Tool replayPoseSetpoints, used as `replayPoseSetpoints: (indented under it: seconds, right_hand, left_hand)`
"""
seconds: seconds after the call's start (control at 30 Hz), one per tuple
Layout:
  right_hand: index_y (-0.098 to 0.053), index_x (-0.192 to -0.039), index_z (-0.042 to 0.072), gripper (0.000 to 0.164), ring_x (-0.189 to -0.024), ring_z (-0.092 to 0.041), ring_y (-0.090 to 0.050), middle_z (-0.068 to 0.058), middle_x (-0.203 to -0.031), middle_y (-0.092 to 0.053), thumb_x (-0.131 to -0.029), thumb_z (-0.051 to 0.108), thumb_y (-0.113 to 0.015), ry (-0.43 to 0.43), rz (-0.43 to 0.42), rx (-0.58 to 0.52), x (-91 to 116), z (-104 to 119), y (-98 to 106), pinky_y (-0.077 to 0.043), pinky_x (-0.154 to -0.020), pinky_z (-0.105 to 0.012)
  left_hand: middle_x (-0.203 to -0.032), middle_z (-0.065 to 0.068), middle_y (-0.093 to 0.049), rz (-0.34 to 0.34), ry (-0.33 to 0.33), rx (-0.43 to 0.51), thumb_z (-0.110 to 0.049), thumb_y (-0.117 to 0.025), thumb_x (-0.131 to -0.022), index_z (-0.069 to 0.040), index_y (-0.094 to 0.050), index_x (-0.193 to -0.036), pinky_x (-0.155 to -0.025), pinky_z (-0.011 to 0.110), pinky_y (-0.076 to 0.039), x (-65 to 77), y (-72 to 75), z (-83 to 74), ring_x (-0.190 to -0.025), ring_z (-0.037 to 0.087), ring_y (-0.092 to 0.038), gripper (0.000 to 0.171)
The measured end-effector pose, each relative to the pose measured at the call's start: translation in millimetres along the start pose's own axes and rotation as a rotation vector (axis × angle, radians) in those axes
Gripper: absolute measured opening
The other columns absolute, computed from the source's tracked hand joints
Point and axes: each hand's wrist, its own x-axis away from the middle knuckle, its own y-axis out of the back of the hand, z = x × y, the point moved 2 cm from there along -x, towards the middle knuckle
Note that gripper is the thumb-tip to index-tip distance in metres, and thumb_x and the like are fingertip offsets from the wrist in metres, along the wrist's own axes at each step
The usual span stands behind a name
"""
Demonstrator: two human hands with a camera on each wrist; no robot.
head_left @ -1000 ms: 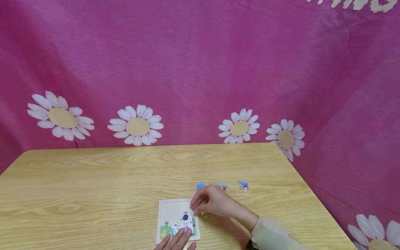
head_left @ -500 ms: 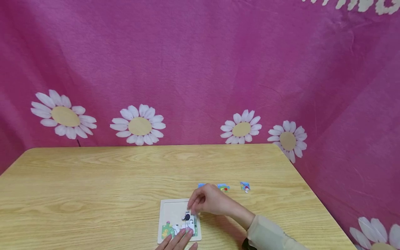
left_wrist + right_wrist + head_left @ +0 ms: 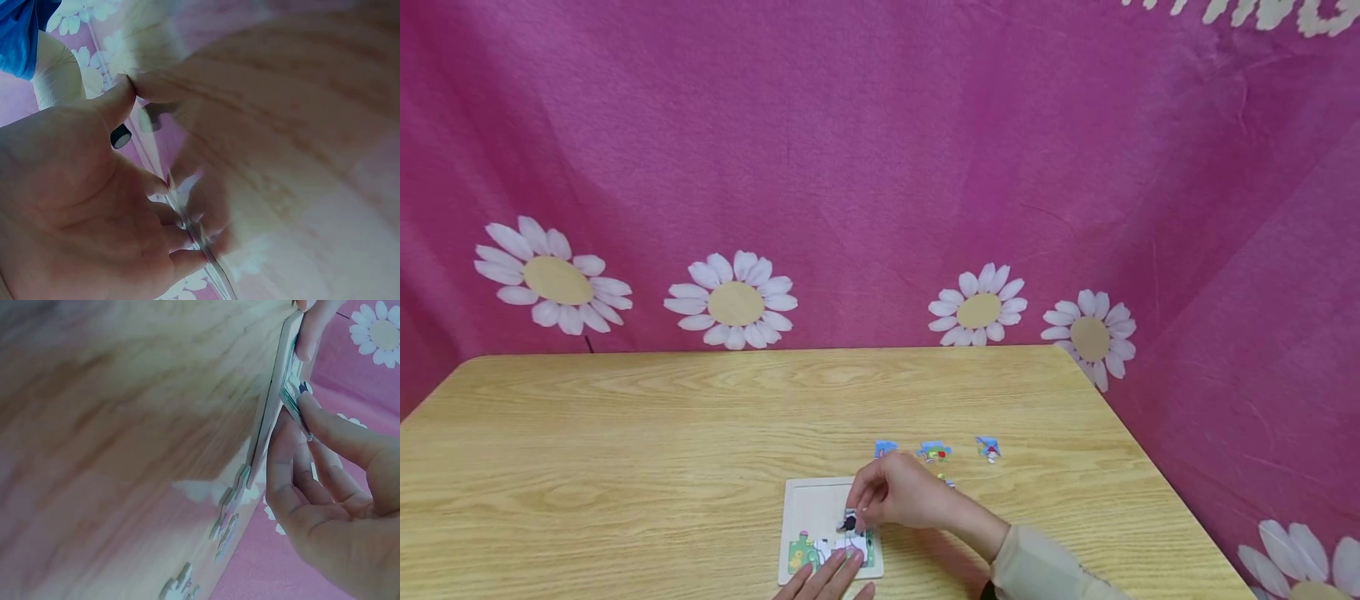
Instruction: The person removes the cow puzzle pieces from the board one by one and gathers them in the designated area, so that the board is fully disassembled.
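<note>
A square pale wooden puzzle tray (image 3: 787, 533) lies near the front of the table. Its lower part holds joined puzzle pieces (image 3: 805, 553) in green and white. The fingers of my left hand (image 3: 823, 579) lie fairly straight on the tray's front part, also seen in the left wrist view. My right hand (image 3: 906, 493) pinches a black-and-white puzzle piece (image 3: 850, 522) between thumb and fingers over the tray's right side. In the right wrist view that puzzle piece (image 3: 296, 403) is tilted against the tray (image 3: 270, 406). The fingers partly hide it.
Loose puzzle pieces lie behind the tray: a blue one (image 3: 885, 447), a blue-green one (image 3: 935, 452) and one with a red spot (image 3: 988, 449). Another piece (image 3: 947, 481) shows partly behind the right wrist. A pink flowered cloth (image 3: 865, 167) hangs behind the table (image 3: 625, 433).
My right hand has shifted a little left and lower over the tray with the puzzle piece, uncovering loose pieces behind it. My left hand stays at the tray's front.
</note>
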Motion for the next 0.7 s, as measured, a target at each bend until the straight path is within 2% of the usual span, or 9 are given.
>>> replayPoseSetpoints:
  seconds: [0.1,0.27,0.4,0.57,0.63,0.7]
  right_hand:
    - [-0.071,-0.081,-0.001,0.019,-0.064,-0.002,-0.062,-0.005,-0.070,-0.069,-0.080,-0.019,-0.066,0.002,-0.003,-0.005,2,2,3,-0.052,-0.060,-0.019]
    - [-0.071,-0.082,-0.003,0.016,-0.066,-0.004,-0.063,-0.007,-0.072,-0.069,-0.081,-0.018,-0.067,0.017,-0.014,-0.018,7,3,10,-0.053,-0.062,-0.020]
    - [-0.071,-0.083,-0.003,0.013,-0.067,-0.007,-0.065,-0.008,-0.073,-0.069,-0.081,-0.016,-0.069,0.002,-0.024,-0.040,15,0,19,-0.054,-0.063,-0.022]
    - [-0.071,-0.083,-0.003,0.011,-0.068,-0.013,-0.067,-0.009,-0.074,-0.070,-0.081,-0.014,-0.070,-0.047,-0.042,-0.059,28,-9,35,-0.053,-0.057,-0.023]
    - [-0.071,-0.083,-0.002,0.011,-0.066,-0.014,-0.067,-0.009,-0.074,-0.070,-0.082,-0.013,-0.070,-0.069,-0.052,-0.048,33,-13,43,-0.052,-0.053,-0.023]
    - [-0.072,-0.083,-0.001,0.011,-0.065,-0.014,-0.067,-0.008,-0.074,-0.070,-0.082,-0.012,-0.071,-0.093,-0.063,-0.040,39,-16,50,-0.050,-0.051,-0.024]
  left_hand:
    - [-0.153,0.003,-0.041,0.004,0.004,0.012,-0.054,-0.032,-0.101,-0.023,-0.042,-0.149,-0.118,0.037,-0.009,-0.8,2.5,-0.3,-0.138,0.017,-0.039,0.058]
    - [-0.150,0.005,-0.045,-0.054,-0.025,-0.022,-0.053,-0.034,-0.101,-0.021,-0.045,-0.147,-0.117,0.039,-0.016,0.5,-1.9,1.3,-0.136,0.018,-0.043,0.058]
    - [-0.150,0.004,-0.044,-0.050,-0.025,-0.023,-0.053,-0.033,-0.101,-0.021,-0.044,-0.148,-0.116,0.039,-0.017,1.1,-2.9,1.8,-0.137,0.017,-0.041,0.058]
    - [-0.151,0.003,-0.044,-0.029,-0.001,-0.010,-0.054,-0.034,-0.100,-0.023,-0.045,-0.147,-0.117,0.038,-0.016,0.3,-0.7,1.1,-0.137,0.016,-0.042,0.057]
    - [-0.153,0.002,-0.040,0.014,0.021,0.024,-0.056,-0.033,-0.100,-0.024,-0.042,-0.149,-0.118,0.037,-0.009,0.6,1.6,0.2,-0.139,0.016,-0.038,0.059]
    - [-0.155,0.002,-0.038,0.040,0.026,0.032,-0.057,-0.034,-0.100,-0.025,-0.041,-0.150,-0.118,0.037,-0.008,0.2,3.7,-0.4,-0.140,0.016,-0.037,0.060]
